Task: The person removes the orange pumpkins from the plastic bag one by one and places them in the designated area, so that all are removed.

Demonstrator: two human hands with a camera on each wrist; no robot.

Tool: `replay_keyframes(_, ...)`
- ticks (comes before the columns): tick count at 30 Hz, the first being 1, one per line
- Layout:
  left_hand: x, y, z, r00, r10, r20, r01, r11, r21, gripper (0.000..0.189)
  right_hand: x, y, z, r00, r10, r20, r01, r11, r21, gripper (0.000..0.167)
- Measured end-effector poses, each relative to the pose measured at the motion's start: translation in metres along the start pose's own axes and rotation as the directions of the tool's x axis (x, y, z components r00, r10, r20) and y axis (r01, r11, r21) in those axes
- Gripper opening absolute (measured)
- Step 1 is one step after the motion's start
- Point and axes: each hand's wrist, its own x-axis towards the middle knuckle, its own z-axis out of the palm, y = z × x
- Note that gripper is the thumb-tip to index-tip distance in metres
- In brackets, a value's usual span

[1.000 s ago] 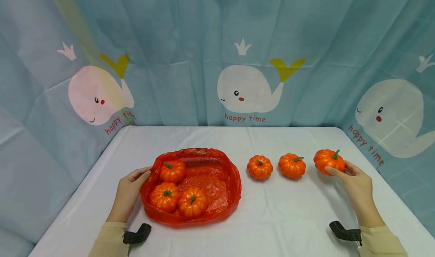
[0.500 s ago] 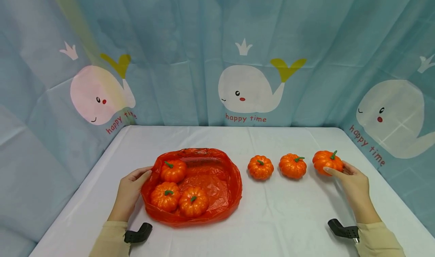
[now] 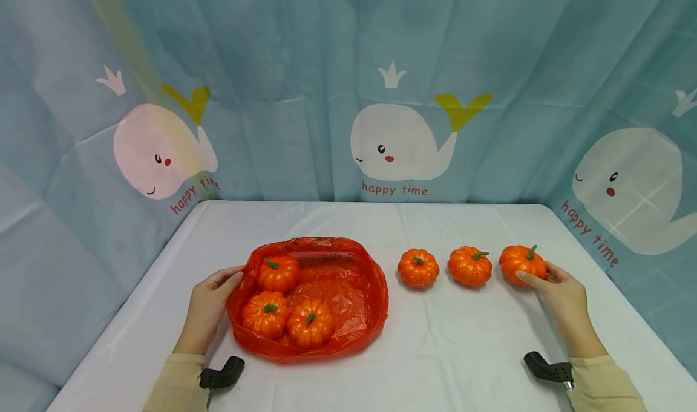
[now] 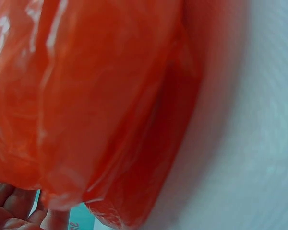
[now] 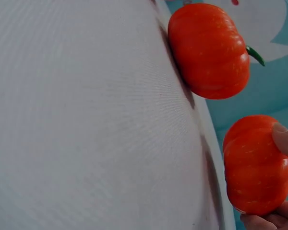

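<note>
Head view: pinching red plastic bag (image 3: 348,309) in left fingers (image 3: 230,273), likely to hold it wide; gripping miniature pumpkin (image 3: 514,261) side-on between right fingers (image 3: 529,278), likely to avoid stem (image 3: 532,252) above.

Red, bright glossy red on the bag (image 3: 348,315), and here's orange all over the pumpkins (image 3: 418,273), flecked with pale yellow up close, their stems (image 3: 481,255) green! Plain white across the surface (image 3: 463,351). And what a curtain (image 3: 305,43): light blue, patterned with whales (image 3: 403,140) in white, the left one washed pink, tails (image 3: 463,111) yellow-green, cheeks (image 3: 389,158) red, crowns (image 3: 391,79) white, lettering (image 3: 394,188) red! Sleeves (image 3: 174,385) in beige, wrist mounts (image 3: 222,376) in solid black.
</note>
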Motion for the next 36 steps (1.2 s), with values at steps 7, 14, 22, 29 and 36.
replay_keyframes(7,-0.0006,0.0010,0.0019,0.999,0.000,-0.047,-0.001,1.000,-0.004,0.050,0.0019,0.0040,0.0020,1.000,0.000,0.014,0.000,1.000,-0.014,0.089)
replay_keyframes(14,-0.0012,0.0021,0.0027,0.997,-0.009,-0.075,0.007,1.000,-0.028,0.049,0.0022,0.0054,0.0025,1.000,-0.005,0.017,0.005,1.000,-0.023,0.089)
replay_keyframes(22,-0.0007,0.0021,0.0028,0.997,-0.021,-0.070,0.019,0.999,-0.032,0.050,0.0036,0.0046,0.0031,0.999,-0.001,0.034,0.002,1.000,-0.013,0.089)
replay_keyframes(29,-0.0011,0.0015,0.0033,0.997,-0.026,-0.072,0.023,0.999,-0.042,0.050,0.0038,0.0043,0.0036,0.999,-0.005,0.036,0.005,1.000,-0.013,0.088)
replay_keyframes(36,-0.0012,0.0010,0.0033,0.997,-0.022,-0.073,0.019,0.999,-0.041,0.050,0.0044,0.0056,0.0021,0.999,-0.004,0.048,0.004,1.000,0.000,0.090)
